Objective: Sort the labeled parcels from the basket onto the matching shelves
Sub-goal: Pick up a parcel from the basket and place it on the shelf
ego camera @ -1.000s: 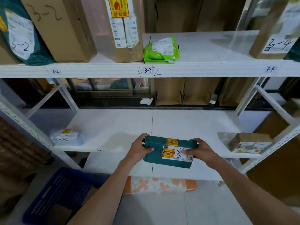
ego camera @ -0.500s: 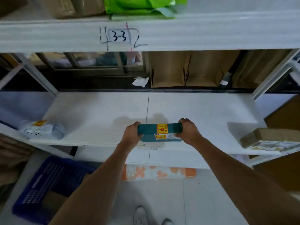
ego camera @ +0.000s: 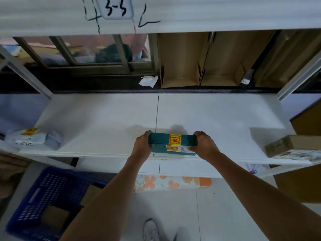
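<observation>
Teal plastic-wrapped flat parcel point(ego camera: 172, 144) — front edge of white middle shelf point(ego camera: 104, 122), 6 o'clock of its centre seam | left hand point(ego camera: 142, 145) and right hand point(ego camera: 203, 145) curled round its short ends | likely light, slick wrap, fragile sticker — grip ends

A parcel sorting storeroom is indicated by white metal shelving point(ego camera: 97, 119) tagged with a handwritten "3-3" label point(ego camera: 115, 8), labelled parcels, and flattened cardboard boxes point(ego camera: 199, 58).

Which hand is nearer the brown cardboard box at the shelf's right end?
Right. The right hand grips the teal parcel on the side facing the brown cardboard box, apart from it. The left hand grips the parcel's far side.
</observation>
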{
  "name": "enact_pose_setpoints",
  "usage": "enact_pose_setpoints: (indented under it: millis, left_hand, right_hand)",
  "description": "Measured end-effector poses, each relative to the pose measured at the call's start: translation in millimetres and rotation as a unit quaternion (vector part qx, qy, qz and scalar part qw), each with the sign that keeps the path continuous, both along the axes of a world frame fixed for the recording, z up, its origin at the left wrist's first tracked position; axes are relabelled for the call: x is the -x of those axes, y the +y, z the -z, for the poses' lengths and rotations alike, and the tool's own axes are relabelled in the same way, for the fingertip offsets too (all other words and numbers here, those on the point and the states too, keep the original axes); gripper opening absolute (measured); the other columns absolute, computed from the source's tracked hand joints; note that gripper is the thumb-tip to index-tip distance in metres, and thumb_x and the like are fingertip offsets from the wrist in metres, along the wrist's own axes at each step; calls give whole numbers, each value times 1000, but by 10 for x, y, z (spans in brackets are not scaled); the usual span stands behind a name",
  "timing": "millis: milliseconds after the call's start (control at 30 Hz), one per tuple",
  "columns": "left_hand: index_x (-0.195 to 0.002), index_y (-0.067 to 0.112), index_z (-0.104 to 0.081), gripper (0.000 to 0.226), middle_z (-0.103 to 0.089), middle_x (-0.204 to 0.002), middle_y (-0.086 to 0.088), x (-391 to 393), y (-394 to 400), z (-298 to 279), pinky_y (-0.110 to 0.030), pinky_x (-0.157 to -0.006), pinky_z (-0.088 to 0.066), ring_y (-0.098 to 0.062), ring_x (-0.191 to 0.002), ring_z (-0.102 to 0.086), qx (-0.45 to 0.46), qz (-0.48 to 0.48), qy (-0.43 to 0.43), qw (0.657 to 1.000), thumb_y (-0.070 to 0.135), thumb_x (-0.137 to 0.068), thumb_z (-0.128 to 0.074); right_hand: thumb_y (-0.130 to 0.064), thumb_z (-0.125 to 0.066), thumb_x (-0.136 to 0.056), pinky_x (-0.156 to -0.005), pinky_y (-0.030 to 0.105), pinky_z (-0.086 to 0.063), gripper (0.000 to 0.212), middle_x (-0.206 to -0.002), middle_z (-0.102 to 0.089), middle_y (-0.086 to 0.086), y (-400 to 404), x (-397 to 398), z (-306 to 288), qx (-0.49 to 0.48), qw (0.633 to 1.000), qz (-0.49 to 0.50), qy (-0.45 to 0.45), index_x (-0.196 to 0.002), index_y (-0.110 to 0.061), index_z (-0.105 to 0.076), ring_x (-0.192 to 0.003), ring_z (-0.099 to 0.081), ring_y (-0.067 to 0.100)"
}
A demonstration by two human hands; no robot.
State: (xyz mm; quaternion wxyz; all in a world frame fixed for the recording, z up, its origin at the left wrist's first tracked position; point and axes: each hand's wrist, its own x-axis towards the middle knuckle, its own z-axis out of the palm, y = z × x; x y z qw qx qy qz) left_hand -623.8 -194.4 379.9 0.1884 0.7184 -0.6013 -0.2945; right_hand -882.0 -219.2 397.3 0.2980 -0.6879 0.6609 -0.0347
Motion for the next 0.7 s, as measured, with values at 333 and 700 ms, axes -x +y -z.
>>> enact_pose_setpoints:
  millis: [333, 700]
  left_hand:
    - [-157, 21, -24, 88, -39, -153, -9, -56, 147, 8, -40, -108, -46, -28, -138, -42, -21, 24, -9, 999, 3, -85, -71]
    - [-161, 19, 0, 64, 5, -168, -1, -512, 1481, -447, -51, -124, -8, -26, -155, 2, -156, -58, -119, 979, 42, -107, -27]
  right_hand:
    - [-34, -81, -81, -123, 52, -22, 108, -163, -17, 13, 100, -27, -40, 23, 999, -17, 21, -159, -25, -7, -150, -21, 35]
    - [-46, -48, -102, -125, 50, 0, 82, -168, -4, 11, 957, -1056, -397, 109, 979, -165, 44, -161, -17, 0, -156, -4, 31]
